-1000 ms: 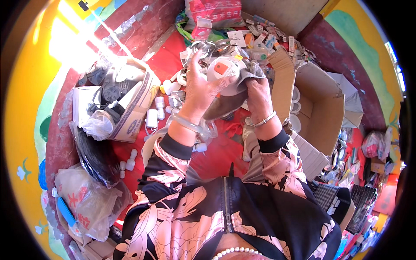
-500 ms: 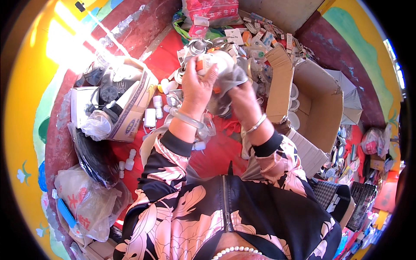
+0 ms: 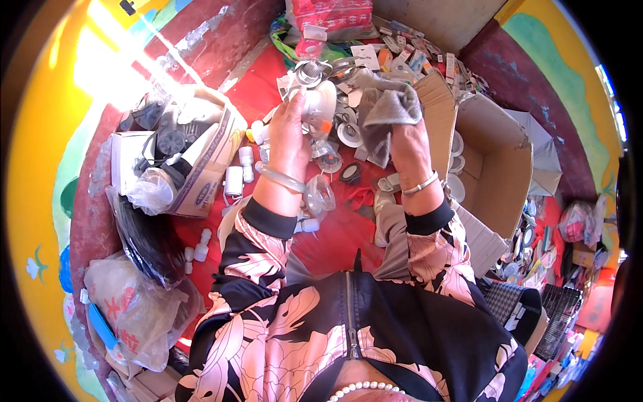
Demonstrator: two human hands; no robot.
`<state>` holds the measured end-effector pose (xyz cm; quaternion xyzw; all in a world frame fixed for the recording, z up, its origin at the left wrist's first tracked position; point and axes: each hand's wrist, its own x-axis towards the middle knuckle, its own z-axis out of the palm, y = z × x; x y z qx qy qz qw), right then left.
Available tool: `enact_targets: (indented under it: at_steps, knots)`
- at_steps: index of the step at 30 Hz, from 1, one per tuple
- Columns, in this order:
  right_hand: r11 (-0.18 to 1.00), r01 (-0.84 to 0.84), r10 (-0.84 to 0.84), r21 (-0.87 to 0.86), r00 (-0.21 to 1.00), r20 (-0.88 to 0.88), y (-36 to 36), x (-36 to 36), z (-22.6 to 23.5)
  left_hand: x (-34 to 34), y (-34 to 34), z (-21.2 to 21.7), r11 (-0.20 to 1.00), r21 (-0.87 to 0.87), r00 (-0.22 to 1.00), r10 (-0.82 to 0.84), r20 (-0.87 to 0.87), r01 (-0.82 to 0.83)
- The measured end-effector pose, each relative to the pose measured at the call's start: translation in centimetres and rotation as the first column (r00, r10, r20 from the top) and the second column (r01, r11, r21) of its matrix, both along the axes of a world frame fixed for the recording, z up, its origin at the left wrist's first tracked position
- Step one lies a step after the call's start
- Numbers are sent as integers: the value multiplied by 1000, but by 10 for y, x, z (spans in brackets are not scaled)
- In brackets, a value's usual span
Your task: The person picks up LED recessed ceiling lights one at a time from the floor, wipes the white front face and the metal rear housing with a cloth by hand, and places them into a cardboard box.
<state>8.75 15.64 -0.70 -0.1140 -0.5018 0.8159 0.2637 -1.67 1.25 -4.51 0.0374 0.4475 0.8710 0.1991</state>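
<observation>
At the lower edge, a string of round white beads (image 3: 365, 386) lies at the neck of a glossy black zip-up jacket with pink flowers (image 3: 415, 342). Its black-cuffed sleeves reach forward; the left wrist wears a thick, pale translucent bangle (image 3: 281, 178), the right a thin silvery bracelet (image 3: 420, 183).

Beyond the cuffs, the left hand (image 3: 289, 130) is raised, thumb and fingers clamped on a round white piece with a broad rim (image 3: 321, 100), its rim facing right. The right hand (image 3: 410, 149), well apart from it, bears a bunched grey fabric cloth (image 3: 390, 110), one end hanging on its left side. The cloth covers the fingertips, so I cannot tell whether they are together or apart.

Below, white cylindrical fittings (image 3: 233, 181) lie on a red floor sheet (image 3: 331, 251). To the left stands a printed cardboard box (image 3: 213, 157) packed with grey and black parts; to the right, an open brown cardboard box (image 3: 502, 151) contains white rings (image 3: 457, 165). Farther off, small cartons (image 3: 450, 67) lie heaped near a red-and-white printed bag (image 3: 333, 20).
</observation>
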Motion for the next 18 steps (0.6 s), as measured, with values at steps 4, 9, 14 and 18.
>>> enact_targets:
  at_steps: [4, 9, 14, 18]
  knots:
    - [958, -157, 164, 241, 986, -7, -29, -4, -14, 9, 9, 1, 968, -247, 997, 30, -68, -46]
    - [666, -295, 238, 686, 955, 179, -28, -2, 1, 6, 2, 0, 991, -98, 996, 85, -39, -88]
    - [944, 212, -237, 254, 969, 72, 28, 5, -2, -4, -4, 7, 908, 417, 985, -107, 137, 41]
    - [962, 273, -272, 26, 938, 216, 28, 8, 20, -7, -6, 1, 972, -225, 757, -95, -647, -70]
